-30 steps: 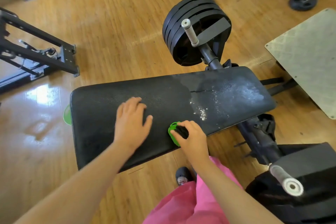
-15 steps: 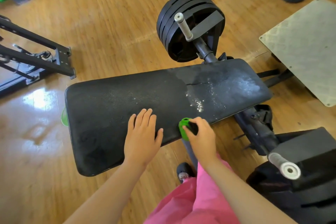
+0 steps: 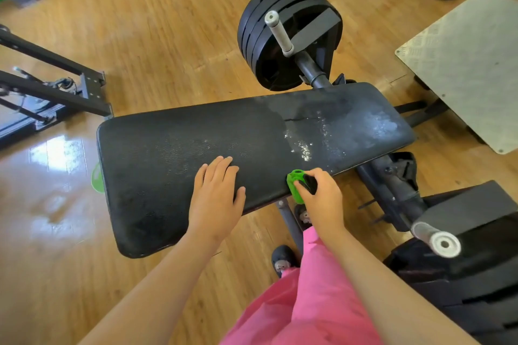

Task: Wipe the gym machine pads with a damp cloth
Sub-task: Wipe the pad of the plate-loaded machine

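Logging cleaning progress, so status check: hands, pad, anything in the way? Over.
Left hand flat on the black pad. Right hand grips a green-and-black object at the pad's near edge. Wet patch, white specks, at its right end. Nothing else lying on it.

- Long black bench pad (image 3: pixel 196 143) — grained matt vinyl, cracked, with a whitish film at its right end.
- Honey-coloured wooden plank floor (image 3: pixel 140 22) — glossy.
- Square grey metal plate (image 3: pixel 471 64) — dull, patterned tread.
- Small green plastic object (image 3: pixel 295 183) — smooth.
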Demonstrator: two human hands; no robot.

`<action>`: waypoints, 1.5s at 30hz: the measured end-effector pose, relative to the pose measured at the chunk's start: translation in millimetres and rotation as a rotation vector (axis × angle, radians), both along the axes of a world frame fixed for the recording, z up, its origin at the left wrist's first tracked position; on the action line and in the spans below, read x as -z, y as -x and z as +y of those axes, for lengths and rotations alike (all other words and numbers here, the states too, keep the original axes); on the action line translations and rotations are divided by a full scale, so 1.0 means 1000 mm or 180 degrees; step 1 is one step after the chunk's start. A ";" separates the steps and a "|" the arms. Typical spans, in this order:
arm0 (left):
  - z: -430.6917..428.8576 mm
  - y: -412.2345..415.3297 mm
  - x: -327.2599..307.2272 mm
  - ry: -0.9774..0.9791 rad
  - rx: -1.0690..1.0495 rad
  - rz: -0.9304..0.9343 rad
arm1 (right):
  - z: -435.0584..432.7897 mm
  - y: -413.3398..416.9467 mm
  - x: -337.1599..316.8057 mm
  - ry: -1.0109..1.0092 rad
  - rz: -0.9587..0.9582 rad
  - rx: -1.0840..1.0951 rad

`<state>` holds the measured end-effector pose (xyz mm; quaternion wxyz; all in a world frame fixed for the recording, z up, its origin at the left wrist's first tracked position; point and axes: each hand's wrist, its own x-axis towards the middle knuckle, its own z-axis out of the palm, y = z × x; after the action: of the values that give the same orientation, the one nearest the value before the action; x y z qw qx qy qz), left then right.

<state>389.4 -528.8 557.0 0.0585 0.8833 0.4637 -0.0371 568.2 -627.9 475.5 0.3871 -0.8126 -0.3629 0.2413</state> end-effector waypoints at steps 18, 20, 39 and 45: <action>-0.005 0.066 -0.029 -0.0759 -0.0760 -0.0455 | 0.098 0.090 -0.081 -0.0596 0.0901 -0.0884; -0.004 0.065 -0.030 -0.0754 -0.0813 -0.0520 | 0.114 0.103 -0.080 -0.0668 0.0751 -0.1067; 0.004 0.026 -0.020 -0.0809 -0.0764 -0.0421 | 0.102 0.038 -0.047 -0.0412 0.0553 -0.0741; 0.008 -0.019 -0.002 -0.0459 -0.0260 -0.0635 | 0.072 -0.021 -0.022 0.0022 0.0451 -0.0457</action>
<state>408.5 -520.5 558.8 0.0422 0.8649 0.4926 0.0869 589.5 -555.6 497.0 0.3907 -0.7667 -0.3911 0.3266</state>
